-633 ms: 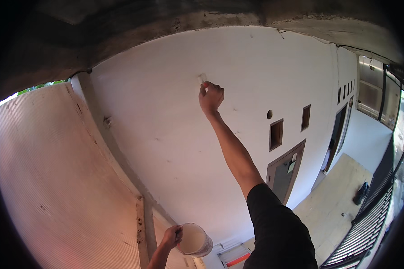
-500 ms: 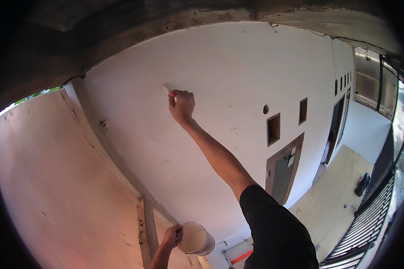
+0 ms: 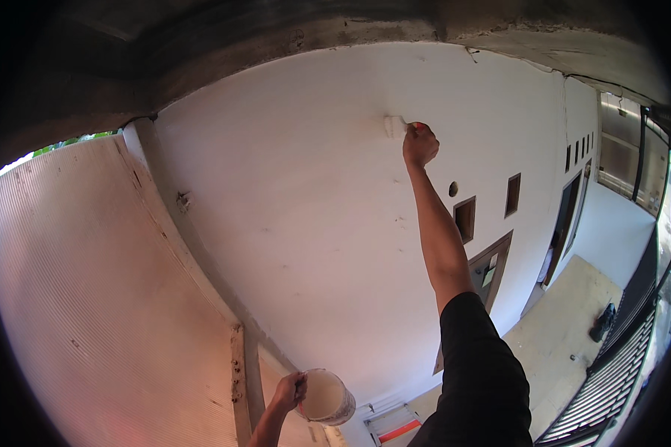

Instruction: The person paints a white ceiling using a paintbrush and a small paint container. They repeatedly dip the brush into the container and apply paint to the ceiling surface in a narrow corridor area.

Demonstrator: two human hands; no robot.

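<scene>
My right hand [image 3: 421,144] is raised at the upper middle, closed on the red handle of a small paint roller [image 3: 392,127], whose pale head lies against the white wall [image 3: 291,201]. Faint marks and small holes dot the wall. Low at the middle, my left hand [image 3: 291,390] grips the rim or handle of a white, paint-smeared bucket [image 3: 333,395] with pale contents.
A ribbed panel [image 3: 104,283] and pillar fill the left. A dark concrete overhang [image 3: 298,33] crosses the top. At right are wall openings [image 3: 513,194], doors [image 3: 484,264], a pale floor [image 3: 574,298], a dark object on it [image 3: 602,322] and a metal grille [image 3: 608,380].
My right hand with the roller first shifted left along the wall, then swept right and upward to its present place. My left hand and bucket stayed nearly still.
</scene>
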